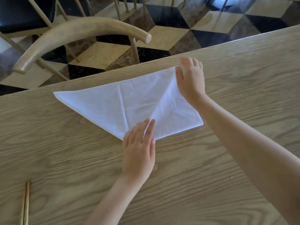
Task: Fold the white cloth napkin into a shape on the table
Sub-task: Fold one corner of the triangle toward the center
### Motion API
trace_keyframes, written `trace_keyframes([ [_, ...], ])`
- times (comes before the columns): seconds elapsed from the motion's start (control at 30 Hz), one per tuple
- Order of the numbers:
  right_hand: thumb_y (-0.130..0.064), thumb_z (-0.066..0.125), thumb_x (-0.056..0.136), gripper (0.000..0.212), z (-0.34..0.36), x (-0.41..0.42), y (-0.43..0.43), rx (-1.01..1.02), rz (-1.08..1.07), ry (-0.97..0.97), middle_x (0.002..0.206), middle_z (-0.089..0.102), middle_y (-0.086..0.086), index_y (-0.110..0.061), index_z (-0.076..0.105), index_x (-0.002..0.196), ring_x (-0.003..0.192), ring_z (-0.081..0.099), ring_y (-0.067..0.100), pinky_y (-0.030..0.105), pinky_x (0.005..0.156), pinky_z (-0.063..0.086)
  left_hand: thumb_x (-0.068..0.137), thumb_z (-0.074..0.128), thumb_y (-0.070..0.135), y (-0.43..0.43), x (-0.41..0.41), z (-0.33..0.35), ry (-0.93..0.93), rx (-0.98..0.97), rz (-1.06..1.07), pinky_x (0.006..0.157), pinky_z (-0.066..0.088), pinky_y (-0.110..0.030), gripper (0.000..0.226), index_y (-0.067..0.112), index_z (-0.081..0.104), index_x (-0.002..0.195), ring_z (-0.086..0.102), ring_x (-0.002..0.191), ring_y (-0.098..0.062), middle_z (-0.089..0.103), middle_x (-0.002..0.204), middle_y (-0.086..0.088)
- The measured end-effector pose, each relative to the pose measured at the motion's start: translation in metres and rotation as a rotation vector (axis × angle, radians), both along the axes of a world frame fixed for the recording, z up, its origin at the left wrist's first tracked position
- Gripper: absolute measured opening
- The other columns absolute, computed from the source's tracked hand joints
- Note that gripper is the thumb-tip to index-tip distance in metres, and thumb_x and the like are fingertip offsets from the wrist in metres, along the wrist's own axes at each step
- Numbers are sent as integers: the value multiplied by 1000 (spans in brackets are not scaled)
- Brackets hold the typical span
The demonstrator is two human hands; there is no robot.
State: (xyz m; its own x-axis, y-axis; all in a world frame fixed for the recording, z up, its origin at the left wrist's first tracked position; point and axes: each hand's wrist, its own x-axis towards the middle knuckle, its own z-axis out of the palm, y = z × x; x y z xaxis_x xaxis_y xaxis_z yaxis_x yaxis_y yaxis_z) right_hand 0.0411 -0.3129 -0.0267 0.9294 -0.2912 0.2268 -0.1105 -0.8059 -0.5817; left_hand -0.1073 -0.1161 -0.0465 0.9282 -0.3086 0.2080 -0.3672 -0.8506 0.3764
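Note:
The white cloth napkin (113, 108) lies flat on the wooden table (243, 70), partly folded, with a long point reaching left and a flap folded over on its right side. My left hand (138, 148) rests flat on the napkin's near corner, fingers together and pointing away from me. My right hand (190, 80) lies flat along the napkin's far right edge, pressing the folded flap down near its top corner. Neither hand grips the cloth.
A wooden chair with a curved backrest (78, 31) stands beyond the table's far edge, over a chequered floor. A pair of chopsticks (26, 203) lies at the near left of the table. More chairs stand further back.

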Motion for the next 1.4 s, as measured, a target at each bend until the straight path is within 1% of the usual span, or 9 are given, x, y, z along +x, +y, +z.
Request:
trace_keyframes([
  [0.1,-33,31,95,52,7,-52,31,-9,365,38,140,47,14,-4,43,136,131,38,29,34,109,26,96,35,28,-12,7,-14,40,101,-92,111,23,-47,50,6,36,140,30,138,-24,37,147,-11],
  [0.23,-53,5,92,71,-25,-98,39,-312,608,310,156,19,3,-11,24,146,145,11,16,36,118,8,95,34,37,-15,6,-26,76,209,-73,109,26,-48,54,2,41,136,29,138,-26,39,145,-16],
  [0.37,-50,8,96,64,-38,-90,18,-477,544,278,155,23,2,-14,26,146,143,17,15,32,116,6,96,26,44,-12,6,-24,90,280,-85,110,23,-47,62,4,32,142,22,141,-24,30,150,-15],
  [0.63,-50,3,88,68,-34,-62,-1,-473,293,336,157,9,-9,-20,11,149,144,4,6,31,117,-6,97,11,53,13,-7,-22,132,301,-94,113,16,-43,69,6,27,144,17,142,-17,25,153,-9],
  [0.8,-41,16,99,57,-28,-39,-7,-463,219,426,159,-1,-7,-18,3,149,145,-7,10,34,118,-8,96,11,53,13,-7,-21,145,285,-89,112,17,-44,69,6,26,145,17,142,-18,25,153,-9],
  [0.87,-41,16,99,59,-18,-45,2,-454,256,374,159,0,-1,-14,5,149,145,-5,13,33,118,-7,96,11,53,12,-8,-21,144,296,-90,112,17,-44,69,6,26,145,15,142,-18,24,154,-9],
  [1.03,-43,13,96,61,-26,-110,42,-478,663,273,154,23,6,-9,25,146,143,20,21,34,116,8,95,22,52,11,-7,-22,137,310,-87,112,19,-46,67,7,28,144,18,143,-21,24,154,-10],
  [1.23,-52,4,88,69,-32,-57,10,-469,437,359,158,4,-8,-21,9,149,144,2,7,27,116,-6,96,11,53,11,-7,-21,154,306,-97,112,18,-45,69,6,27,144,18,142,-20,24,153,-10],
  [1.4,-44,17,98,59,-29,-26,-8,-524,368,396,158,0,-7,-18,4,149,144,-3,5,33,118,-7,97,9,53,16,-9,-18,185,325,-107,111,19,-45,69,6,24,145,17,143,-21,24,153,-9],
])
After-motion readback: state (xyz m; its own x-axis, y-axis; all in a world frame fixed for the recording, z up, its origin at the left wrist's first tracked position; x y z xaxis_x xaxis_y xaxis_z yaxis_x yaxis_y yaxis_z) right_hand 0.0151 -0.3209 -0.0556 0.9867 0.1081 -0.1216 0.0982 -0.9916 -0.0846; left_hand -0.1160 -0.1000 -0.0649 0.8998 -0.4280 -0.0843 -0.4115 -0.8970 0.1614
